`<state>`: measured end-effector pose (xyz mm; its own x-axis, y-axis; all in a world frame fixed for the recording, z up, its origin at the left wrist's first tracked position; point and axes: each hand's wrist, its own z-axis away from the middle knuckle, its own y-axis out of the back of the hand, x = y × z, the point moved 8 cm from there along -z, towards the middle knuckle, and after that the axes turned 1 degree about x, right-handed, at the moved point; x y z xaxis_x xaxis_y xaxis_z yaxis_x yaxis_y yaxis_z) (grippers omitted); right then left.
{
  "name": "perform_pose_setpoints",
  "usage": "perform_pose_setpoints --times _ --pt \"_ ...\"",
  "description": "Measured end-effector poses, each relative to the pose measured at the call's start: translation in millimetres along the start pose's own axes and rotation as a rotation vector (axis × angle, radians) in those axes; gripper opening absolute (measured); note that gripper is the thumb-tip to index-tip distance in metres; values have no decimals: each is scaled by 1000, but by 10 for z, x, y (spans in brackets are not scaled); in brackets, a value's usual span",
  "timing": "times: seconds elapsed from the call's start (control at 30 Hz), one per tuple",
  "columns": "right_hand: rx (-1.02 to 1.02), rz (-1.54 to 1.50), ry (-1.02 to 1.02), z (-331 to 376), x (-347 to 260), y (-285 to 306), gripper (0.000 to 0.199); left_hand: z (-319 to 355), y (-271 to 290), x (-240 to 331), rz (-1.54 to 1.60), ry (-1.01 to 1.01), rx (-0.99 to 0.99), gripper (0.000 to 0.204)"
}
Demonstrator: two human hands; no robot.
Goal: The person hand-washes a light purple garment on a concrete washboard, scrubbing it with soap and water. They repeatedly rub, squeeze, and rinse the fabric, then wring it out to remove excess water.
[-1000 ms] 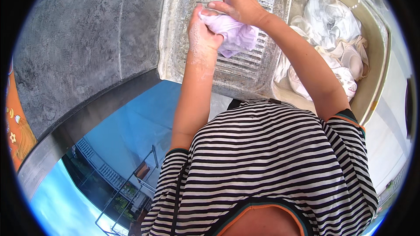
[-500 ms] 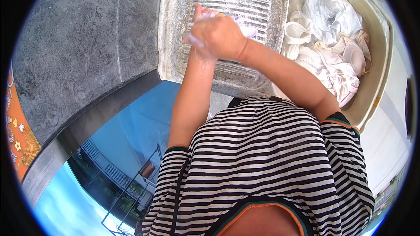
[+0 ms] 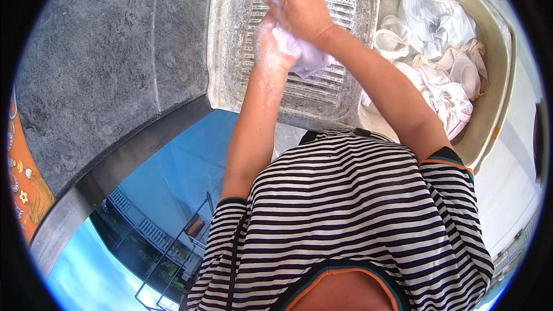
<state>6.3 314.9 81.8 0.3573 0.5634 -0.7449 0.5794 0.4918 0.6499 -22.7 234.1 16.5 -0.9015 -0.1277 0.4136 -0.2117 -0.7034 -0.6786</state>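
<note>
Over the ribbed washboard (image 3: 340, 83) of a stone sink I hold a wet, bunched lilac cloth (image 3: 311, 60) between my hands. Suds coat my left hand (image 3: 269, 46) and wrist; its fingers are closed on the cloth's near left side. Just beyond it, my right hand (image 3: 304, 14) is curled in a fist, gripping the cloth's far end, a bit of which pokes out left of the knuckles. The rest of the cloth hangs in folds to the right of my left hand. My right hand covers part of it, and its exact kind does not show.
To the right, the sink's basin (image 3: 500, 89) holds water and several white and beige garments (image 3: 443, 17). A dark grey stone counter (image 3: 103, 40) adjoins the sink on the left. An orange patterned fabric (image 3: 23, 178) lies at the far left edge.
My right hand has moved away from me and slightly right, off my left hand. More of the lilac cloth now shows between and beside the hands.
</note>
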Motion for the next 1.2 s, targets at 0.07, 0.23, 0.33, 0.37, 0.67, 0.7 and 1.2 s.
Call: perform_pose_setpoints --times 0.07,0.23,0.33,0.37,0.67,0.7,1.2 --pt "8 172 105 -139 306 -20 35 203 -187 91 -315 -111 46 41" --pt "-202 -526 77 -383 157 503 35 441 -395 720 -1274 -418 -18 41" --pt "-390 -453 175 -315 152 680 44 664 -596 1024 -997 -403 -150 32" --pt "-434 -392 219 -274 178 706 46 786 -737 1142 -787 -492 -229 26" --pt "-103 -1376 -329 235 265 439 26 163 5 752 -54 -299 29 30" --pt "-156 -1329 -279 274 199 234 28 45 178 614 -75 -232 142 32" --pt "118 -117 375 520 -912 22 29 -235 206 55 50 48 -648 35"
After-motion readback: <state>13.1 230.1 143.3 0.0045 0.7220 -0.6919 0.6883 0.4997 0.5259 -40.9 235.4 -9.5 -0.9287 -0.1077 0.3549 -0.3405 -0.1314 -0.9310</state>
